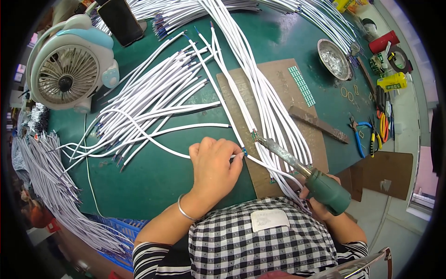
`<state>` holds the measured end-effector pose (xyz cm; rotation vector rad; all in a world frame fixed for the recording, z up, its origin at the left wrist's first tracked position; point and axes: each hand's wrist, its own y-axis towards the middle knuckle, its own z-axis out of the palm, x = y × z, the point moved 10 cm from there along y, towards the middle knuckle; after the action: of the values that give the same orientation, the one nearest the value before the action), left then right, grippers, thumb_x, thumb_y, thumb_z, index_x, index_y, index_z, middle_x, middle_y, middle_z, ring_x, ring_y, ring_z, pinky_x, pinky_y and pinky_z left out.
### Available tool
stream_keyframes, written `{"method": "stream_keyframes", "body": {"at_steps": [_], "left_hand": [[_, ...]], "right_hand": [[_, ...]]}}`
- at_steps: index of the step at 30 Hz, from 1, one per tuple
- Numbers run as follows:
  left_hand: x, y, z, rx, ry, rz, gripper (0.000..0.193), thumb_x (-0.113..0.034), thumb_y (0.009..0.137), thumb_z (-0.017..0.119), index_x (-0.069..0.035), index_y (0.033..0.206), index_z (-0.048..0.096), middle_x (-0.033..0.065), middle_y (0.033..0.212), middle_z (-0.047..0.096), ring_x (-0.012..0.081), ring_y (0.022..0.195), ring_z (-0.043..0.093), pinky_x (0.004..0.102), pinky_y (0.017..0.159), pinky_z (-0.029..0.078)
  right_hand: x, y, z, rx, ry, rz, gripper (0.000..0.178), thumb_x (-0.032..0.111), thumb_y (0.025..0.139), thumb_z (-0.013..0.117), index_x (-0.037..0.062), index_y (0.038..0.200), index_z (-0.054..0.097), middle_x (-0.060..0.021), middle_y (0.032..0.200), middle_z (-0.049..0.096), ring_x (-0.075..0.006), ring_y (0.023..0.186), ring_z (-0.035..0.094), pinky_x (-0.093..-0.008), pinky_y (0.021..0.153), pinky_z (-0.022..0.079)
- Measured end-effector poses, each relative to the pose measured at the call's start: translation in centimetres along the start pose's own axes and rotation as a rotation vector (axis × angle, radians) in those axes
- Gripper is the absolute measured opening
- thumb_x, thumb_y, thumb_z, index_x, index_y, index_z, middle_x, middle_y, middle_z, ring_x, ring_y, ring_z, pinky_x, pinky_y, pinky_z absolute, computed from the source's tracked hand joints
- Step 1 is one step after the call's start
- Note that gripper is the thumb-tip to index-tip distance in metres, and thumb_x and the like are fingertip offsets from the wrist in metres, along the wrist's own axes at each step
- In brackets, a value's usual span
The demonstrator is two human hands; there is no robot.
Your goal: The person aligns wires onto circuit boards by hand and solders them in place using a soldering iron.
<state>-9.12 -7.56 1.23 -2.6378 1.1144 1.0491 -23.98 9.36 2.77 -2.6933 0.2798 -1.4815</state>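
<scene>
My left hand (211,167), with a bracelet at the wrist, is closed in a pinch on the end of a white cable (174,152). Bluish wire ends show at its fingertips, close to another white cable. My right hand (319,208) is wrapped round the green handle of a soldering iron (331,191), which hides part of the fingers. The iron's metal shaft points up and left, its tip by a small green circuit board (254,135) at a cable end. A bundle of white cables (260,83) lies over a brown board (274,69), with small green boards at several ends.
Loose white cables (153,93) lie at left beside a fan (69,79) and a phone (121,21). A metal bar (320,124), a perforated green board (302,86), a metal bowl (334,60) and pliers (357,137) are at right. More cables (46,167) hang off the left edge.
</scene>
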Motion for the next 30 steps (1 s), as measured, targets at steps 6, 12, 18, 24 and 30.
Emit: {"method": "stream_keyframes", "body": {"at_steps": [6, 12, 18, 24, 30], "left_hand": [[0.3, 0.2, 0.3, 0.023, -0.012, -0.025, 0.008, -0.013, 0.069, 0.067, -0.012, 0.071, 0.059, -0.0021, 0.065, 0.05, 0.0179, 0.073, 0.044, 0.0347, 0.075, 0.027], [0.3, 0.5, 0.4, 0.039, -0.014, -0.034, 0.01, -0.013, 0.067, 0.067, -0.012, 0.068, 0.057, -0.0017, 0.063, 0.047, 0.0181, 0.072, 0.043, 0.0347, 0.076, 0.027], [0.4, 0.6, 0.4, 0.046, -0.018, -0.039, 0.011, -0.014, 0.066, 0.067, -0.012, 0.067, 0.056, -0.0017, 0.063, 0.047, 0.0183, 0.072, 0.043, 0.0348, 0.076, 0.027], [0.4, 0.6, 0.5, 0.058, -0.028, -0.028, 0.011, -0.013, 0.068, 0.064, -0.012, 0.068, 0.054, -0.0017, 0.067, 0.053, 0.0199, 0.072, 0.043, 0.0372, 0.072, 0.026], [0.4, 0.7, 0.6, 0.06, -0.02, -0.018, 0.01, -0.013, 0.067, 0.064, -0.012, 0.067, 0.054, -0.0019, 0.066, 0.053, 0.0198, 0.071, 0.043, 0.0371, 0.072, 0.026]], "right_hand": [[-2.9, -1.9, 0.8, -0.157, -0.118, 0.165, 0.031, 0.027, 0.074, 0.065, 0.0007, 0.089, 0.06, -0.0075, 0.072, 0.063, -0.0176, 0.062, 0.06, -0.0282, 0.062, 0.049], [-2.9, -2.1, 1.0, -0.184, -0.081, 0.167, 0.03, 0.031, 0.07, 0.069, 0.0046, 0.083, 0.063, -0.0052, 0.067, 0.062, -0.0201, 0.061, 0.062, -0.0303, 0.059, 0.049], [-1.6, -1.4, 1.4, -0.118, -0.406, 0.114, 0.03, 0.025, 0.06, 0.07, 0.0103, 0.086, 0.065, -0.0084, 0.078, 0.062, -0.0286, 0.067, 0.061, -0.035, 0.06, 0.05], [0.0, -1.2, 2.1, -0.051, -0.562, -0.051, 0.03, 0.022, 0.059, 0.07, 0.0104, 0.086, 0.066, -0.0089, 0.08, 0.063, -0.0283, 0.067, 0.062, -0.036, 0.06, 0.051], [0.6, -1.2, 2.0, -0.106, -0.541, -0.109, 0.029, 0.021, 0.06, 0.069, 0.0108, 0.086, 0.066, -0.0092, 0.08, 0.062, -0.0278, 0.067, 0.062, -0.0364, 0.059, 0.051]]}}
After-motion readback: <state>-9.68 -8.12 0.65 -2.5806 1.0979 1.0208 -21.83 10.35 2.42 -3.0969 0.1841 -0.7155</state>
